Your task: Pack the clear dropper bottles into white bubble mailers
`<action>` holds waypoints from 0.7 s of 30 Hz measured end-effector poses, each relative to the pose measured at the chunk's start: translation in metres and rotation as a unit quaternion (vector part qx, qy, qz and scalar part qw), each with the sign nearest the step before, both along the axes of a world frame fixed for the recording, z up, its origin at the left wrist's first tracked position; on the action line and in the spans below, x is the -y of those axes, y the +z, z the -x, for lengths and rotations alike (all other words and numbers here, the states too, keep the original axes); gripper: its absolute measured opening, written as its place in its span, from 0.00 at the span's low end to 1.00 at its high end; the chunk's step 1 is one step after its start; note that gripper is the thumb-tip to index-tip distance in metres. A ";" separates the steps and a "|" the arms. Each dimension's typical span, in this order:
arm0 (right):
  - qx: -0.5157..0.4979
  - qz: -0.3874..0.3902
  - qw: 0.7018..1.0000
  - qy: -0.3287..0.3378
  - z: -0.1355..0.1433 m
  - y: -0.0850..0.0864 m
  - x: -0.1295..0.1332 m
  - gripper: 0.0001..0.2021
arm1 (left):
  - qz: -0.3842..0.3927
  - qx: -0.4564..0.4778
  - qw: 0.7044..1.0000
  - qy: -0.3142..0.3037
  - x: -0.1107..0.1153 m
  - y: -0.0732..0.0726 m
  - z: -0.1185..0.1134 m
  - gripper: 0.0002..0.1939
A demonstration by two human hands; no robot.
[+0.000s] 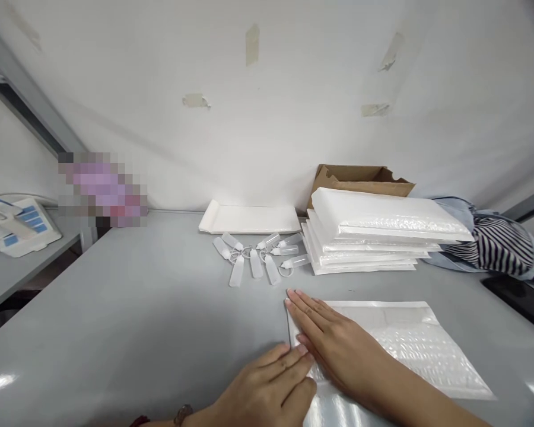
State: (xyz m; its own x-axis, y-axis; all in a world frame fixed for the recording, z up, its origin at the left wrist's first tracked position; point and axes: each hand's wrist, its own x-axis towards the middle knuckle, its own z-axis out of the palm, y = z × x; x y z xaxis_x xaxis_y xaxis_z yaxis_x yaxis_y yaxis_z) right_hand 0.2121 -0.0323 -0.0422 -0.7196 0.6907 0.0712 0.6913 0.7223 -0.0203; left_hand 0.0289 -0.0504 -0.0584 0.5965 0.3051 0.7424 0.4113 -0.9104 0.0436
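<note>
A white bubble mailer (409, 338) lies flat on the grey table in front of me. My right hand (333, 332) rests palm down across its left end, fingers stretched out along the edge. Below it, my left hand (276, 385) presses its fingertips on the same left end, close to my right thumb. Those fingers are slightly bent, and their undersides are hidden. A glossy part of the mailer shows beneath both hands at the bottom edge of the view.
Several small clear squeeze bottles (256, 264) lie beyond my hands. Behind them is a flat white mailer (253, 219). A stack of padded mailers (382, 219) stands at right before a brown cardboard box (365, 178). Striped cloth (493, 243) and a black object (516, 302) lie far right.
</note>
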 end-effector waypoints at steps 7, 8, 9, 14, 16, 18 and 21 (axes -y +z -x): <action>-0.009 -0.007 0.999 0.030 -0.002 0.004 0.005 0.26 | -0.015 -0.035 0.999 0.017 0.000 -0.013 0.004 0.12; -0.012 -0.023 0.999 0.042 0.000 0.005 0.007 0.24 | -0.013 -0.039 0.999 0.013 0.001 -0.016 0.004 0.12; -0.015 -0.040 0.998 0.054 0.002 0.005 0.010 0.23 | -0.009 -0.041 0.999 0.009 0.002 -0.019 0.004 0.12; -0.017 -0.087 0.995 0.054 0.008 0.003 0.017 0.21 | 0.001 -0.034 0.999 0.001 0.002 -0.020 0.001 0.13; -0.013 -0.087 0.995 0.042 0.008 0.001 0.017 0.22 | -0.011 -0.025 1.000 -0.001 0.001 -0.019 -0.001 0.13; -0.007 -0.084 0.996 0.029 0.006 0.000 0.016 0.23 | -0.031 -0.026 0.999 -0.018 0.001 -0.017 -0.002 0.11; 0.006 -0.085 0.996 0.016 0.004 0.000 0.014 0.25 | 0.000 -0.058 0.994 -0.090 0.001 -0.010 0.001 0.08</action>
